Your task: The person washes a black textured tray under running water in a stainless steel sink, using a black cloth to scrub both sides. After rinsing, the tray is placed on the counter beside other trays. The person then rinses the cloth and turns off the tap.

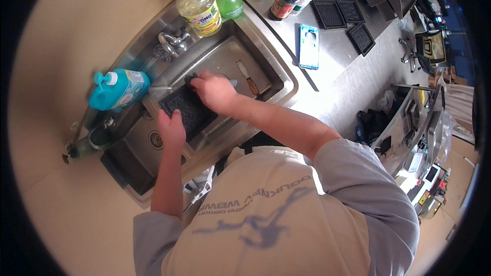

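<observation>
A black rectangular tray (192, 115) with a textured face is held over the divider of a steel double sink (286, 74). My left hand (173, 127) grips its near left edge, thumb on top. Above the tray's far right side, the fingers of my right hand (215, 92) are closed around a small dark thing (190, 78); its kind is mostly hidden. In the right basin lies a wooden-handled tool (248, 78) with a pale flat end, partly behind my right wrist. The chrome faucet (175, 42) stands behind the basins.
A yellow detergent bottle (202, 18) and a green pump bottle (229, 4) stand at the sink's back corner. A teal pump bottle (120, 91) is at the left. On the right counter are a phone (309, 47), several black trays (330, 14), and a dark bottle (286, 2).
</observation>
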`<action>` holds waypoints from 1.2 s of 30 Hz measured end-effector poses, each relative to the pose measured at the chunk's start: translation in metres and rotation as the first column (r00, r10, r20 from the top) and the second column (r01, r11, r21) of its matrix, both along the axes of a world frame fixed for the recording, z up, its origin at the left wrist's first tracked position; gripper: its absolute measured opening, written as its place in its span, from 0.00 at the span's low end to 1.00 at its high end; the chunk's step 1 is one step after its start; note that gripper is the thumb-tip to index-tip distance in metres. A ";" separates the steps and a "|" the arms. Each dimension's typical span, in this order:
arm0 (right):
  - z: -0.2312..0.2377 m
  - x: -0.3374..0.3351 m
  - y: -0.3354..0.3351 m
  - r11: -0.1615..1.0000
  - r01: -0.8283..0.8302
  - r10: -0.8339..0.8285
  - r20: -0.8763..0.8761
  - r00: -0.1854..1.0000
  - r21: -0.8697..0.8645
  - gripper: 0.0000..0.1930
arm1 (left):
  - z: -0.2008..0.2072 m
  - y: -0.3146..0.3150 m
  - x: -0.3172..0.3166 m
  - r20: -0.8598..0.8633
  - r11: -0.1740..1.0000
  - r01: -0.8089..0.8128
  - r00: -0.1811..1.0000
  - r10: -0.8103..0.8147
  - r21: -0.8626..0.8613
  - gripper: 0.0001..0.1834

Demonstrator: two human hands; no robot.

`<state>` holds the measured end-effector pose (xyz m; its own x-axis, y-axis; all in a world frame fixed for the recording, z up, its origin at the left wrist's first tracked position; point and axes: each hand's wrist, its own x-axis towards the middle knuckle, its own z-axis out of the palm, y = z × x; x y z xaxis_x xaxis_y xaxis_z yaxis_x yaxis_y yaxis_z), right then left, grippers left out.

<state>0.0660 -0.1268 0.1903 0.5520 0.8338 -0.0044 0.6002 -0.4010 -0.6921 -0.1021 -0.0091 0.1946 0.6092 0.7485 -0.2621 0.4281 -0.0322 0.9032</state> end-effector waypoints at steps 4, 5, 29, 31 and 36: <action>0.017 -0.023 0.006 0.963 -0.117 0.111 0.040 0.993 0.243 0.10 | -0.003 -0.001 0.005 -0.071 0.993 0.115 0.991 -0.117 -0.028 0.18; 0.022 -0.028 0.009 0.963 -0.141 0.137 0.030 0.990 0.231 0.09 | -0.003 -0.003 0.007 -0.096 0.990 0.129 0.986 -0.134 -0.055 0.19; 0.011 -0.027 -0.009 0.995 0.099 -0.098 -0.152 0.984 0.002 0.10 | -0.002 -0.018 -0.003 0.144 0.955 -0.290 0.945 0.295 -0.055 0.14; 0.008 -0.023 -0.010 0.993 0.099 -0.086 -0.170 0.982 0.068 0.11 | -0.003 -0.020 -0.004 0.225 0.961 -0.243 0.937 0.267 -0.132 0.16; -0.001 0.007 -0.010 0.991 -0.020 0.038 -0.140 0.989 0.129 0.12 | 0.021 -0.014 -0.007 0.217 0.806 -0.085 0.942 0.257 -0.586 0.21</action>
<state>0.0726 -0.1372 0.1896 0.5287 0.8484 0.0255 0.5022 -0.2885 -0.8152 -0.1092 -0.0231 0.2153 0.5957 0.6199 -0.5108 0.1114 0.5660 0.8168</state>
